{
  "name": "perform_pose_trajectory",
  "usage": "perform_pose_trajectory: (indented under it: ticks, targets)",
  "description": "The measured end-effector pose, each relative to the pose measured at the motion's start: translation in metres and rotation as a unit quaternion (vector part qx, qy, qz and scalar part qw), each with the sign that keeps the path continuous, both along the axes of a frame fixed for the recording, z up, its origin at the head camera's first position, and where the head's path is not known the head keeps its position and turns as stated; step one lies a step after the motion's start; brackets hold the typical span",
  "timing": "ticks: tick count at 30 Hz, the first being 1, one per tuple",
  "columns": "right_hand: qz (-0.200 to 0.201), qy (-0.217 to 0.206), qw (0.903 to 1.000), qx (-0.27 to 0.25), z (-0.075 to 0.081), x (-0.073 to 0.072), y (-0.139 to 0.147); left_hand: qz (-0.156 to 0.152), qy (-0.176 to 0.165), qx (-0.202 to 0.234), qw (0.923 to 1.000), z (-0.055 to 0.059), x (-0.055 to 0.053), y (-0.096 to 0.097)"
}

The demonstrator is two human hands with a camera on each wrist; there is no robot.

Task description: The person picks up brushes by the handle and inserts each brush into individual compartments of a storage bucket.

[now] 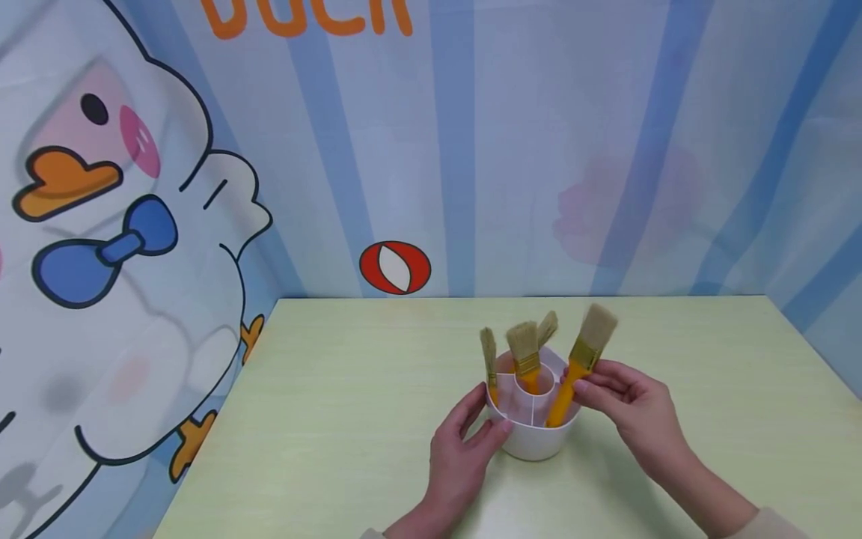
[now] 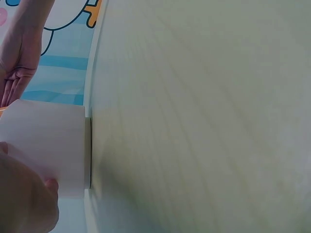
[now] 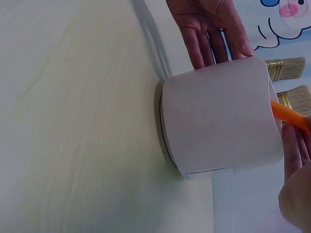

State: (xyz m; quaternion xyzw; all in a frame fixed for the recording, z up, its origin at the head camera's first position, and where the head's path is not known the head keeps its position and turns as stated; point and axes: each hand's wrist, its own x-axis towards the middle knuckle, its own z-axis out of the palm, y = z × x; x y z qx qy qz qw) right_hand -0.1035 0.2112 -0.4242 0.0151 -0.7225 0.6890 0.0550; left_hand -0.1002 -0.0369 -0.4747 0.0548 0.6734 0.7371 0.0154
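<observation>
A white round brush holder [image 1: 535, 445] with inner dividers stands on the table. My left hand [image 1: 465, 449] grips its left side, thumb toward the front and fingers along the wall. My right hand [image 1: 633, 408] pinches a wide paintbrush [image 1: 581, 359] with an orange handle and pale bristles. That brush leans bristles up, its handle end inside the holder's front right section. Another wide brush [image 1: 524, 348] stands in the round middle compartment. A narrow brush [image 1: 488, 359] is in the left section, and a further brush [image 1: 548, 327] shows behind. In the right wrist view, the orange handle [image 3: 287, 114] crosses the rim.
The light wood-look table [image 1: 323, 419] stretches out on both sides of the holder. Behind it hangs a blue and white striped cloth backdrop [image 1: 512, 150], with a large cartoon duck [image 1: 135, 299] printed at left. The table's back edge meets the cloth.
</observation>
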Motion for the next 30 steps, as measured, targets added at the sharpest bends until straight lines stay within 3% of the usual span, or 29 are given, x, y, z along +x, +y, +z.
perform_pose_trajectory:
  ticks: [8, 20, 25, 30]
  targets:
    - [0.004, -0.008, 0.9981, 0.062, 0.0059, 0.0008, -0.0007, -0.001, -0.003, -0.011, 0.9999, -0.0002, -0.0006, -0.0013]
    - [-0.004, 0.014, 0.9925, 0.121, 0.0076, 0.0030, -0.0045, -0.005, -0.008, -0.007, 0.9999, -0.0021, -0.0014, 0.0012]
    - [-0.003, 0.050, 0.9858, 0.160, 0.0094, 0.0030, -0.0063, -0.002, -0.005, -0.005, 1.0000, -0.0032, -0.0024, 0.0007]
    - [-0.004, 0.107, 0.9715, 0.212, 0.0098, -0.0001, -0.0073, 0.001, -0.005, -0.006, 1.0000, -0.0034, -0.0022, 0.0008]
